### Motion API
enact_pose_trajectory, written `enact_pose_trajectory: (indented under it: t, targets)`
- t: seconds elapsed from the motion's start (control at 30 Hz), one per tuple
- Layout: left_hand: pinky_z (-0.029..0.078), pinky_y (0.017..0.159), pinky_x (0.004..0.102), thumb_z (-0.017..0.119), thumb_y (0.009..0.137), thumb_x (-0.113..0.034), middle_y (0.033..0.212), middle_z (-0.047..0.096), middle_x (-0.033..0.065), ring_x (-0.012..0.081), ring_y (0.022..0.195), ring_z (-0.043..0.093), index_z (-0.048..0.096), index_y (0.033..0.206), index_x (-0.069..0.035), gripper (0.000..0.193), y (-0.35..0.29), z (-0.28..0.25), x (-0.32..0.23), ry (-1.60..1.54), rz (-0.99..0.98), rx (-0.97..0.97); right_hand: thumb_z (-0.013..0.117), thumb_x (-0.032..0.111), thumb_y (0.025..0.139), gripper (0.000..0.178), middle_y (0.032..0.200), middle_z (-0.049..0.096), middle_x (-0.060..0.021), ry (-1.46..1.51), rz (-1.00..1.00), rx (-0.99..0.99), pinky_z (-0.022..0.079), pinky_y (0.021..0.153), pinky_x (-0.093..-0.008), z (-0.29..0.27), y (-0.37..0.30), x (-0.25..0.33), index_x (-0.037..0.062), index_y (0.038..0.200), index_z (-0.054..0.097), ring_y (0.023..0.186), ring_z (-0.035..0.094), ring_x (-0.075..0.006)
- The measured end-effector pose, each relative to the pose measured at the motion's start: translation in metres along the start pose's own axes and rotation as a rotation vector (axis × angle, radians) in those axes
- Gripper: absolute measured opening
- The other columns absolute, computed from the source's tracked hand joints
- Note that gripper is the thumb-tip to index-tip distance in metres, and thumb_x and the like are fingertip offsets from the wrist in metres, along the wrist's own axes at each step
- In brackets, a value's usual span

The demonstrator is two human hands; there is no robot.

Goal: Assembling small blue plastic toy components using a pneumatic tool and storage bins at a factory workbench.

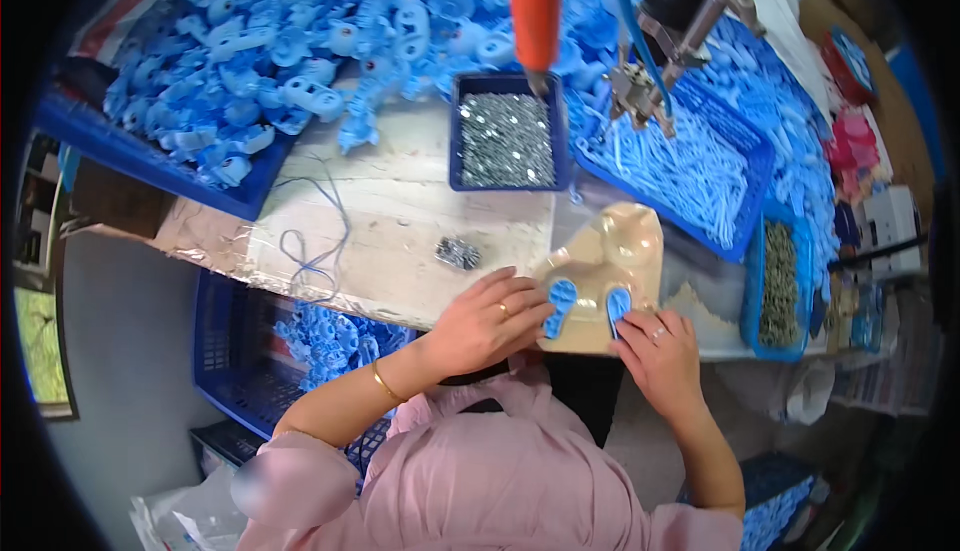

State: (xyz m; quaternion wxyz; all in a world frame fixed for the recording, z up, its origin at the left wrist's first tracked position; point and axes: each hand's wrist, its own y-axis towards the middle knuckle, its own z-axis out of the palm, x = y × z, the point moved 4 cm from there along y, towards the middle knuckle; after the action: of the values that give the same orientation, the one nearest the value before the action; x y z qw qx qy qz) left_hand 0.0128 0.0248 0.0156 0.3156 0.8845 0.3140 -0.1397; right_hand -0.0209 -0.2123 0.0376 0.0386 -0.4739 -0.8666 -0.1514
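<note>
At the near edge of a cluttered tabletop [400,221], two hands press small blue plastic pieces into a tan moulded fixture.

The tan fixture [610,271] sits between both hands, its long axis running away from the person and its rounded end pointing toward the far side. The left hand [485,321] has its fingers curled, tips pinching a blue oval piece [560,308] that stands lengthwise in a left-side recess. The right hand [660,351] holds a second blue piece [617,308] with closed fingertips on the right side, likely seating it. Beyond, within easy reach, a small blue tray of silvery screws [505,136] lies under a hanging orange-handled driver [535,6]. Heaps of blue parts [280,51] fill the far trays.
</note>
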Motion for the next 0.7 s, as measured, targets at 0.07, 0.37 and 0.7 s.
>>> enact_pose_trajectory:
  t: [0.07, 0.37, 0.7]
  targets:
    - [0.048, 0.100, 0.0448, 0.075, 0.080, -0.010, 0.111, 0.067, 0.0089, 0.0278, 0.109, 0.063, 0.068, 0.111, -0.008, 0.031, -0.006, -0.017, 0.032, 0.083, -0.066, -0.087, 0.078, 0.009, 0.076, 0.022, 0.104, 0.067, -0.0047, 0.097, 0.084, -0.090, 0.046, 0.077, -0.0399, -0.007, 0.003, -0.005, 0.0070, 0.097, 0.071, 0.090, 0.058, -0.0282]
    - [0.045, 0.092, 0.0458, 0.069, 0.086, -0.018, 0.111, 0.067, 0.0121, 0.0340, 0.107, 0.057, 0.065, 0.112, -0.007, 0.028, 0.015, -0.109, 0.258, 0.695, -0.491, -0.406, 0.075, 0.002, 0.077, 0.014, 0.095, 0.068, -0.0097, 0.282, 0.051, -0.152, 0.049, 0.073, -0.0396, -0.003, 0.043, -0.003, 0.0036, 0.089, 0.070, 0.085, 0.061, -0.0307]
    - [0.049, 0.083, 0.0363, 0.066, 0.095, -0.019, 0.103, 0.069, 0.0054, 0.0169, 0.096, 0.064, 0.066, 0.114, -0.003, 0.024, -0.040, -0.144, 0.213, -0.340, -0.797, -0.865, 0.074, -0.001, 0.079, 0.012, 0.094, 0.070, -0.0094, 0.422, 0.118, -0.111, 0.052, 0.077, -0.0359, -0.003, 0.052, 0.006, 0.0024, 0.090, 0.071, 0.088, 0.066, -0.0275]
